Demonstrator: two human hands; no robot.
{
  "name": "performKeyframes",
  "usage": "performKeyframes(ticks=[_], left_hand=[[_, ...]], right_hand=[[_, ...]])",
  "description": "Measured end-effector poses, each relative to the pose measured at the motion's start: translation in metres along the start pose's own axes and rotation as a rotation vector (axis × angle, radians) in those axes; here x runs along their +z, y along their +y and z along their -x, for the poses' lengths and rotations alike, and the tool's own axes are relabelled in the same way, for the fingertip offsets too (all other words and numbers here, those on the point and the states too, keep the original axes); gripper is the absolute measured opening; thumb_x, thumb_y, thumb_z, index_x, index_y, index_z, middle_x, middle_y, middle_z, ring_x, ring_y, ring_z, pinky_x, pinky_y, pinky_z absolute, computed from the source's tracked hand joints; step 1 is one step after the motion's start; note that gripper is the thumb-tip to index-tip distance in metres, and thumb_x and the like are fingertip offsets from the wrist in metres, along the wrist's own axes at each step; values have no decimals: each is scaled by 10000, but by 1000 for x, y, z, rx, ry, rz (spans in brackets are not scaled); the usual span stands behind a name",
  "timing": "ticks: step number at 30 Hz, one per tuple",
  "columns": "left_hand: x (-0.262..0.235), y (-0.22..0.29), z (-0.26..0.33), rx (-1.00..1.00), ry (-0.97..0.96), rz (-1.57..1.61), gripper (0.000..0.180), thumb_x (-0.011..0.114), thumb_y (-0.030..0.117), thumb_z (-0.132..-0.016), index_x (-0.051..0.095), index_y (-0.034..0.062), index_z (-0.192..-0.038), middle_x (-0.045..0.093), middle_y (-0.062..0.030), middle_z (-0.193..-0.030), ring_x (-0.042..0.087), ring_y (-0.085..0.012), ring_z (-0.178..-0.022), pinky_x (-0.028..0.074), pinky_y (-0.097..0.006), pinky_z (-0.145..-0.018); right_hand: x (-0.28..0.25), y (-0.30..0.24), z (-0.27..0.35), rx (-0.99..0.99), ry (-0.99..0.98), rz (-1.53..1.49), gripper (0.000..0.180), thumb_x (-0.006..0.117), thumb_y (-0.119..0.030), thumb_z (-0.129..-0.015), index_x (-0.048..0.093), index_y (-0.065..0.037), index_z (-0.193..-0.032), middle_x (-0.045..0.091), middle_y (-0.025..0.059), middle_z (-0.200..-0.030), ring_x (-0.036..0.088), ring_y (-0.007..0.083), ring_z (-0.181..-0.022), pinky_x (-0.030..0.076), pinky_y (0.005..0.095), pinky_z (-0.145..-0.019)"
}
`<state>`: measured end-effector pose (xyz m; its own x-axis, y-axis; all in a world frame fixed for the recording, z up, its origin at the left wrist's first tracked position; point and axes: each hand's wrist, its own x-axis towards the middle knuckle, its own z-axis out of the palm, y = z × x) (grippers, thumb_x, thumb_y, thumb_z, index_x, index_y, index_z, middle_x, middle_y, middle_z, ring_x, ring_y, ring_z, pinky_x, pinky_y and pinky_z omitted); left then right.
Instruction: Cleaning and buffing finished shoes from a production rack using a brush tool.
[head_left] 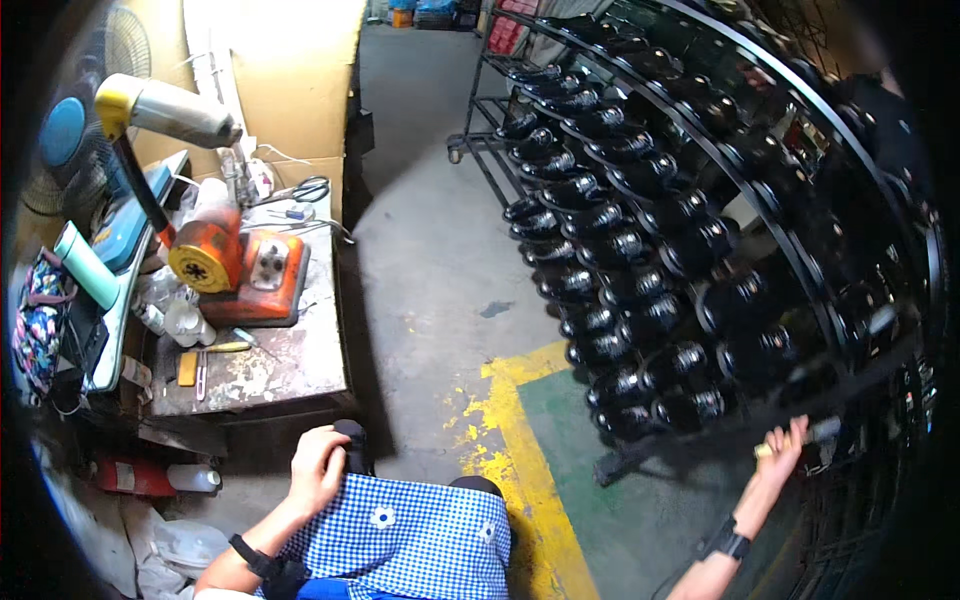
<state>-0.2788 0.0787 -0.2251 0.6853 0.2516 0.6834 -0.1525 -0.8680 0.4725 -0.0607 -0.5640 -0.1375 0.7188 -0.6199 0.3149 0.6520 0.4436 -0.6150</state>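
My left hand is at the left edge of my lap, its fingers curled against a rounded black thing. Whether that is a shoe or my own dark-clothed knee I cannot tell. Out to the right, my right hand is closed around a small brush with a pale handle and whitish bristles. It is held low in front of the shoe rack. Rows of glossy black shoes fill this rack, the closest ones just beyond my right hand. A blue-and-white checked apron covers my lap.
On the worn workbench at left stand an orange machine, scissors and small hand tools. A fan and a mint-green bottle are farther left. A yellow line marks the floor.
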Motion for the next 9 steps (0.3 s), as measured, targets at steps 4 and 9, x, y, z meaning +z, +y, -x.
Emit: performKeyframes(ticks=[4, 9], left_hand=[[-32, -24, 84, 135, -47, -52, 129, 568, 26, -718, 603, 25, -843, 609, -114, -874, 550, -304, -929, 447, -375, -825], [-51, -21, 145, 197, -8, 20, 116, 573, 59, -729, 610, 49, -839, 620, -113, -906, 557, -298, -928, 445, -372, -839]], right_hand=[[12, 26, 103, 71, -146, -98, 281, 564, -57, -809, 503, -169, -1059, 489, -51, -805, 303, 58, -439, 265, 180, -390], [87, 4, 198, 230, -135, -150, 284, 516, -160, -865, 441, -203, -1136, 495, -6, -1148, 323, 76, -428, 284, 207, -366]])
